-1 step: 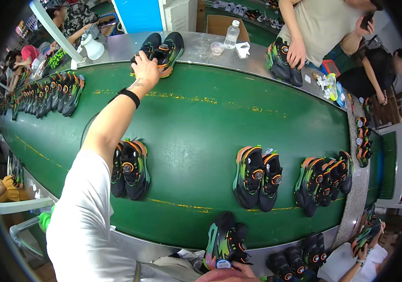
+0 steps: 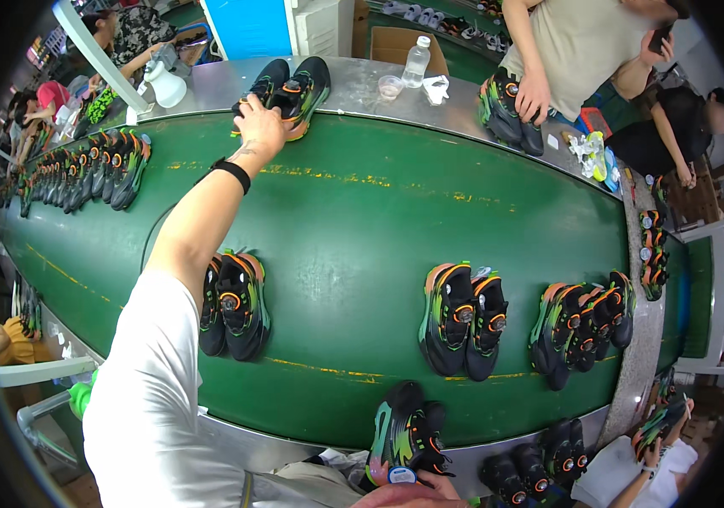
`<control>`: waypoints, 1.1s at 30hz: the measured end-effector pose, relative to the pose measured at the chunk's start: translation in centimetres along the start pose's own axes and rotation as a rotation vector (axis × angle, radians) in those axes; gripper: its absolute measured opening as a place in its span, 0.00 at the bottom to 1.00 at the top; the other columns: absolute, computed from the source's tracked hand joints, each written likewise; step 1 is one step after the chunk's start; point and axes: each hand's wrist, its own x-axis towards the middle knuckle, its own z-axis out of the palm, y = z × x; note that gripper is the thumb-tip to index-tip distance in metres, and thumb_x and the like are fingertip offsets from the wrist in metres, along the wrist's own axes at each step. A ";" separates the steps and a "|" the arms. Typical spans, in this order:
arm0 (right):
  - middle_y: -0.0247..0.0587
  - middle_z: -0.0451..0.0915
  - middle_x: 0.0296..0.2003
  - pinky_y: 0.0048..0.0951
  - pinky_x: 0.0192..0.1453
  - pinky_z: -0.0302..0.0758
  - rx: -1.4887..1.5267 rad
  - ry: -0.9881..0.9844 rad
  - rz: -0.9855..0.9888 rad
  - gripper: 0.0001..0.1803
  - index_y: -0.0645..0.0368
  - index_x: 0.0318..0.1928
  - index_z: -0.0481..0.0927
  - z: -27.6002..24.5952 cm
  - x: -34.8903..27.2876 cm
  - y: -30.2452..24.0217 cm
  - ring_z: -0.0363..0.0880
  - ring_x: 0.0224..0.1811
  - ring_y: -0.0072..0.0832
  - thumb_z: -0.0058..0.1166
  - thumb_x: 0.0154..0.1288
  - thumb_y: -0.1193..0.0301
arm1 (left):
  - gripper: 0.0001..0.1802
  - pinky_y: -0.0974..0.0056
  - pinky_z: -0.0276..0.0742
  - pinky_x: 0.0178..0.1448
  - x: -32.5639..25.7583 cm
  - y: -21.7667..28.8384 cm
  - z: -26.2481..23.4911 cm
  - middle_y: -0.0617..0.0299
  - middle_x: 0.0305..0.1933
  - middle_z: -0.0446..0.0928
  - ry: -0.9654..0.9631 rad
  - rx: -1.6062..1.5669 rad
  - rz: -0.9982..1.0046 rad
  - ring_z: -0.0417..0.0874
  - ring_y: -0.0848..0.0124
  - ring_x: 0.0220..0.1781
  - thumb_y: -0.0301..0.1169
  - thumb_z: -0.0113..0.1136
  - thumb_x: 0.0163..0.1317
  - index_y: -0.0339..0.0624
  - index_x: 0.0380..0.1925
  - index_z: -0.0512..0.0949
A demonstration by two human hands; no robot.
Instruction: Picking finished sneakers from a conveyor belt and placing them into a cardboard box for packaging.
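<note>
Gripping the far pair of shoes (image 2: 311,85) by the heel end: left hand (image 2: 259,127). That pair is sitting on the metal ledge (image 2: 353,76). Right hand (image 2: 438,485) is touching the near pair (image 2: 396,436), bottom of view; can't tell if it's gripping. Green belt (image 2: 337,229) is running between, carrying more shoes (image 2: 451,322). Across, a co-worker (image 2: 565,51) is resting fingers on another pair (image 2: 502,114).

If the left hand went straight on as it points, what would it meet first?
The left hand would first meet the black shoes on the metal ledge; it seems in contact, though depth is unclear.
</note>
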 end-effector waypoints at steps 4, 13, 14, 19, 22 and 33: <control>0.35 0.83 0.37 0.31 0.47 0.75 -0.409 -0.087 -0.230 0.08 0.55 0.42 0.83 -2.4 3.5 0.0 0.79 0.40 0.27 0.59 0.65 0.67 | 0.24 0.40 0.73 0.59 0.8 -1.3 0.7 0.46 0.62 0.67 -0.017 -0.235 -0.090 0.67 0.45 0.65 0.53 0.65 0.59 0.50 0.46 0.85; 0.32 0.82 0.36 0.29 0.50 0.72 -0.612 -0.320 -0.242 0.10 0.55 0.42 0.84 1.8 -2.4 -2.5 0.77 0.41 0.24 0.53 0.71 0.65 | 0.23 0.46 0.76 0.53 0.5 -3.2 0.9 0.43 0.52 0.74 -0.048 -0.310 -0.239 0.79 0.45 0.50 0.49 0.69 0.56 0.42 0.41 0.81; 0.33 0.83 0.36 0.29 0.50 0.73 -0.441 -0.257 -0.161 0.10 0.55 0.42 0.84 -0.3 1.8 -0.8 0.78 0.41 0.24 0.53 0.71 0.65 | 0.23 0.46 0.76 0.53 0.0 -3.2 1.1 0.43 0.52 0.74 -0.047 -0.311 -0.235 0.79 0.45 0.50 0.49 0.69 0.56 0.42 0.41 0.81; 0.34 0.83 0.36 0.30 0.49 0.73 -0.309 -0.253 -0.091 0.10 0.55 0.42 0.84 -1.5 4.7 0.0 0.79 0.42 0.25 0.54 0.70 0.65 | 0.24 0.46 0.76 0.56 -1.6 -4.2 3.5 0.39 0.59 0.70 0.016 -0.333 0.168 0.80 0.45 0.52 0.46 0.68 0.57 0.52 0.52 0.77; 0.35 0.83 0.36 0.31 0.50 0.74 -0.237 -0.117 0.018 0.09 0.56 0.43 0.84 0.8 1.8 -1.1 0.79 0.41 0.27 0.55 0.69 0.66 | 0.28 0.48 0.77 0.59 -0.8 -5.1 4.1 0.39 0.62 0.73 0.038 -0.205 0.268 0.80 0.45 0.54 0.46 0.68 0.57 0.54 0.58 0.77; 0.40 0.82 0.46 0.35 0.60 0.75 -0.527 -0.374 -0.286 0.13 0.61 0.48 0.81 1.7 -0.4 -0.8 0.78 0.53 0.30 0.58 0.66 0.69 | 0.22 0.51 0.81 0.47 7.3 -3.4 0.6 0.49 0.36 0.84 -0.140 -0.230 0.130 0.86 0.53 0.43 0.53 0.66 0.57 0.44 0.35 0.83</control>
